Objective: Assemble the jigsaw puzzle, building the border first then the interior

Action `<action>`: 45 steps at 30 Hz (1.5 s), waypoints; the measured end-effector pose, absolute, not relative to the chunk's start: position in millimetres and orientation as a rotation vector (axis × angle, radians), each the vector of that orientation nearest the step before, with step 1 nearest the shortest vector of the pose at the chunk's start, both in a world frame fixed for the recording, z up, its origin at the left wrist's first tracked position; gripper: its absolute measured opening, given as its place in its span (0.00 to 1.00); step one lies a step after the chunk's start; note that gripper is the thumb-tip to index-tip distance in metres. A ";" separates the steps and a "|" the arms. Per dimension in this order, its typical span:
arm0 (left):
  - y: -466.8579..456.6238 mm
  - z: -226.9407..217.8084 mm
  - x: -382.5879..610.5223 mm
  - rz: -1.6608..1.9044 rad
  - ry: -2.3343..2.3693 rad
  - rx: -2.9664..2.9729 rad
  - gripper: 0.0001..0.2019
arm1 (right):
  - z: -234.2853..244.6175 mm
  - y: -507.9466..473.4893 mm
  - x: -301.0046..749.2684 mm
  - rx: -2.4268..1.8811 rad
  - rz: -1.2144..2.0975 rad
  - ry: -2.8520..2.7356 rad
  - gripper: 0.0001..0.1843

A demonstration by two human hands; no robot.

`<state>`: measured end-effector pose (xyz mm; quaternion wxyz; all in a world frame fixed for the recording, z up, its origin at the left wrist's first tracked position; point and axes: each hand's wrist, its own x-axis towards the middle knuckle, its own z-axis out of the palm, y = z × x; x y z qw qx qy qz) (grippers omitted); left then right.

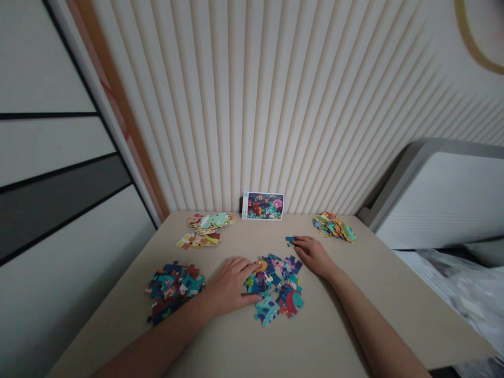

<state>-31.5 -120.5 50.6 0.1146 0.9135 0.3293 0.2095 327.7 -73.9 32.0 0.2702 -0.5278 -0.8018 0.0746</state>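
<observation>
A loose heap of jigsaw puzzle pieces in blue, purple, teal and red lies in the middle of the table. My left hand rests at the heap's left edge, thumb and fingers apart, fingertips touching the pieces. Beyond the heap on the right, my right hand has its fingertips on a blue puzzle piece, at the tabletop. The fingers partly cover that piece. Another pile of dark blue and red puzzle pieces sits left of my left forearm, which hides part of it.
A picture card with a colourful scene leans against the ribbed wall. Pale pieces are piled at the back left, orange and green pieces at the back right. A grey-edged headboard stands to the right.
</observation>
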 end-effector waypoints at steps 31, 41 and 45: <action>-113.5 34.3 -28.7 0.822 1.006 2.415 0.29 | 64.6 -116.7 264.1 -1.165 0.454 -2.294 0.18; -116.7 42.5 -27.6 0.874 1.027 2.397 0.24 | 72.7 -119.5 267.3 -1.096 0.615 -2.255 0.10; -117.4 47.4 -27.2 0.937 1.114 2.405 0.25 | 76.6 -120.0 268.2 -1.120 0.710 -2.153 0.13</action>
